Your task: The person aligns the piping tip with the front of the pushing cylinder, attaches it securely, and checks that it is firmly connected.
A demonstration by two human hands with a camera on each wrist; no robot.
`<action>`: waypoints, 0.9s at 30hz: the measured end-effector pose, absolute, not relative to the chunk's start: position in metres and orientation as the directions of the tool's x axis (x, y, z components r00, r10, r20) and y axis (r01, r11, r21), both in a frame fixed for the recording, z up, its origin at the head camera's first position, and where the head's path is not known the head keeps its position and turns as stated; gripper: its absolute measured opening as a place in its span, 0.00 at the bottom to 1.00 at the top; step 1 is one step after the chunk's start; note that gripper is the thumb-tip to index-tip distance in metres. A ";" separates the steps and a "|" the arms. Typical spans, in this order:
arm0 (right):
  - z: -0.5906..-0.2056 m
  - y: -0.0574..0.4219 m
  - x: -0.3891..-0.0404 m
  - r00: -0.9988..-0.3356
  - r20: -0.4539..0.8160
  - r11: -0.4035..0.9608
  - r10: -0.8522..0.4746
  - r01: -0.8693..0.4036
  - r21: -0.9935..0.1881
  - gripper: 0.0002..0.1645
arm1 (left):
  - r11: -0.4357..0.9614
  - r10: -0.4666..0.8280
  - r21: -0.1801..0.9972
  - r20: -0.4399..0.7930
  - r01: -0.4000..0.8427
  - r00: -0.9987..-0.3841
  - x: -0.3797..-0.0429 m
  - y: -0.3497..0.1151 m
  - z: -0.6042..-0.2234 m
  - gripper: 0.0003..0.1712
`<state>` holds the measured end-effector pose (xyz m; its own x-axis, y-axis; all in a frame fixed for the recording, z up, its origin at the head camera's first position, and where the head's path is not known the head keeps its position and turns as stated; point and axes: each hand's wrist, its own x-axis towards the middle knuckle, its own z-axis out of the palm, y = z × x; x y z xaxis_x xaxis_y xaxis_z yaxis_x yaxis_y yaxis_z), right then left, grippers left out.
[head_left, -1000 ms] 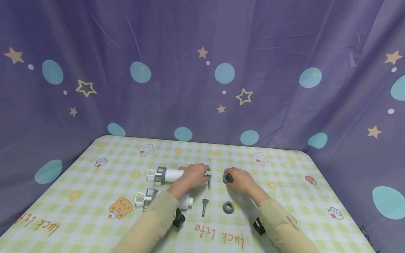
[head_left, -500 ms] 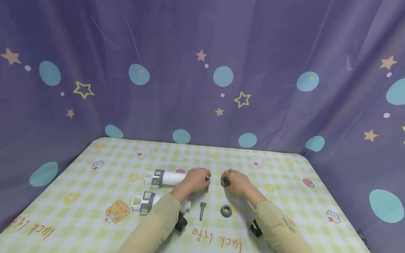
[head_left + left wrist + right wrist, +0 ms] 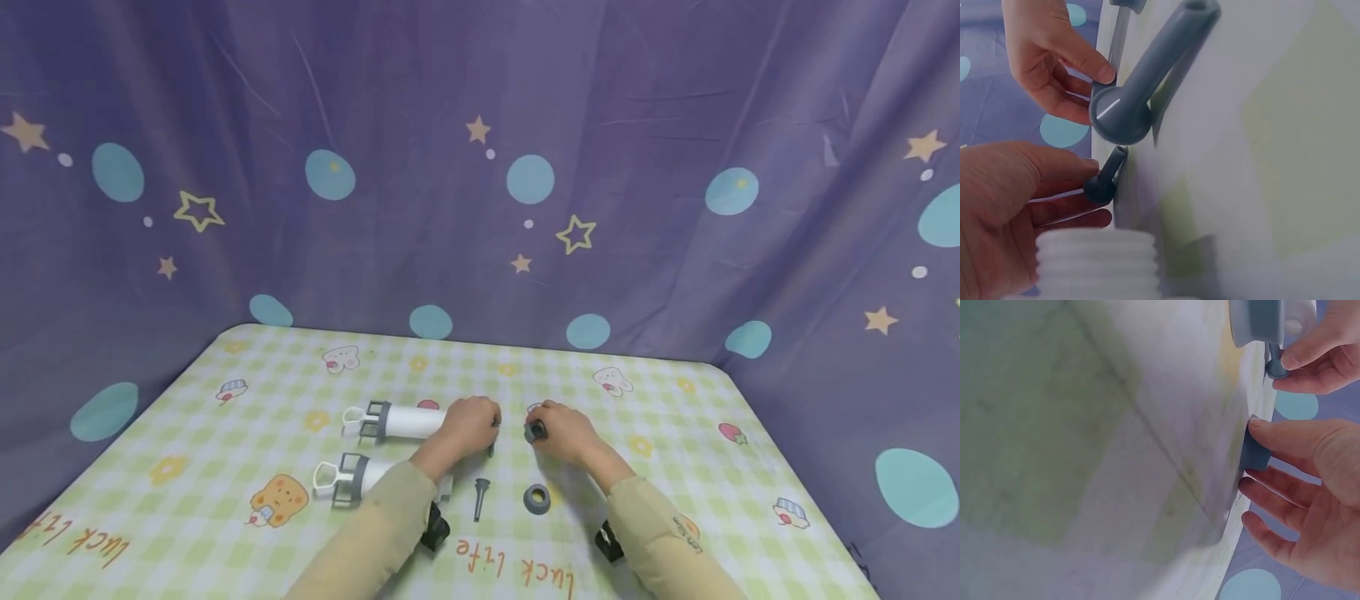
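My left hand (image 3: 471, 423) pinches a small dark-grey funnel-shaped nozzle (image 3: 1099, 189) between thumb and fingers, low over the table. Facing it across a short gap, my right hand (image 3: 564, 429) holds a dark-grey ring cap (image 3: 1255, 450), thumb on one side and fingers on the other. A second nozzle (image 3: 482, 497) lies in front of my left hand, with a second ring cap (image 3: 537, 498) to its right. Beside my left hand lies a white tube (image 3: 412, 422) with a grey frame and white pull handle. My left sleeve partly covers a matching tube (image 3: 375, 476) nearer me.
A checked tablecloth (image 3: 675, 433) with printed cartoons covers the table. Behind its far edge hangs a purple curtain (image 3: 420, 250) with stars and blue spots. A white threaded tube end (image 3: 1097, 262) fills the bottom of the left wrist view.
My left hand has shifted slightly right and its fingers now cover most of the nozzle, which showed plainly before. The right hand keeps its hold on the ring cap. The head view has tilted a little.
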<state>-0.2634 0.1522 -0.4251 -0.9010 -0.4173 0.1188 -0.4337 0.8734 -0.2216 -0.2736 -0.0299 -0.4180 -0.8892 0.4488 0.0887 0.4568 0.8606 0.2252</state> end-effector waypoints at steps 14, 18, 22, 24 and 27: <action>-0.423 0.153 -0.264 -0.888 0.105 0.864 -0.447 -0.459 -0.206 0.18 | 0.892 0.388 0.222 0.070 0.394 -0.919 -0.274 -0.028 -0.418 0.06; -0.423 0.153 -0.265 -0.884 0.105 0.862 -0.456 -0.468 -0.195 0.18 | 0.890 0.385 0.229 0.081 0.393 -0.919 -0.274 -0.029 -0.418 0.06; -0.423 0.152 -0.266 -0.884 0.110 0.863 -0.454 -0.467 -0.194 0.18 | 0.888 0.383 0.229 0.113 0.399 -0.917 -0.275 -0.030 -0.418 0.05; -0.423 0.152 -0.266 -0.882 0.116 0.860 -0.456 -0.470 -0.198 0.17 | 0.889 0.382 0.220 0.129 0.402 -0.915 -0.275 -0.030 -0.416 0.05; -0.424 0.153 -0.266 -0.879 0.127 0.856 -0.459 -0.476 -0.203 0.17 | 0.887 0.382 0.216 0.150 0.407 -0.912 -0.275 -0.029 -0.414 0.05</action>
<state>-0.2659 0.1531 -0.4236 -0.8792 -0.4591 0.1275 -0.4762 0.8556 -0.2030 -0.2746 -0.0294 -0.4142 -0.9119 0.3822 0.1498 0.4074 0.8874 0.2159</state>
